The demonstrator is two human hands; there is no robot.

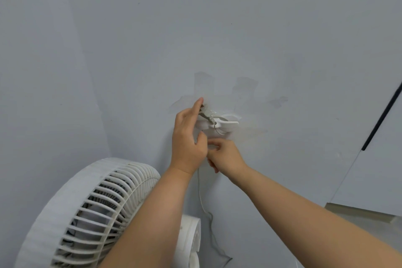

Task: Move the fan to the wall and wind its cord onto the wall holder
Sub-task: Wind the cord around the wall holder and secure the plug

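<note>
Head view: the white wall holder (228, 122) is only partly seen, its left half covered by the left hand (188, 139). That hand turns its back to the camera. Its index finger (199, 105) points straight up beside a small grey plug (207, 114) lying across the holder, while its other fingers are hidden behind the palm, so I cannot tell whether it grips anything.

Just below the holder, the right hand (228, 156) has its fingers curled in and seems to pinch the cord (201, 193), though the pinch itself sits between the two hands and is hard to make out. A thin loop of cord shows on the holder. From under the hands the cord drops along the wall (217, 28), bends, and runs out of the bottom edge of the picture.

The white fan (87, 209) stands below and to the left of the holder, close to the wall. Its grille is cut off by the frame edge and partly covered by the left forearm. A white rounded part (191, 235) directly below the holder is mostly hidden by that forearm.

Dull repainted patches (245, 85) mark the wall above the holder. Far to the right of the holder is a pale cabinet door (387, 159) with a long black handle (380, 117).
</note>
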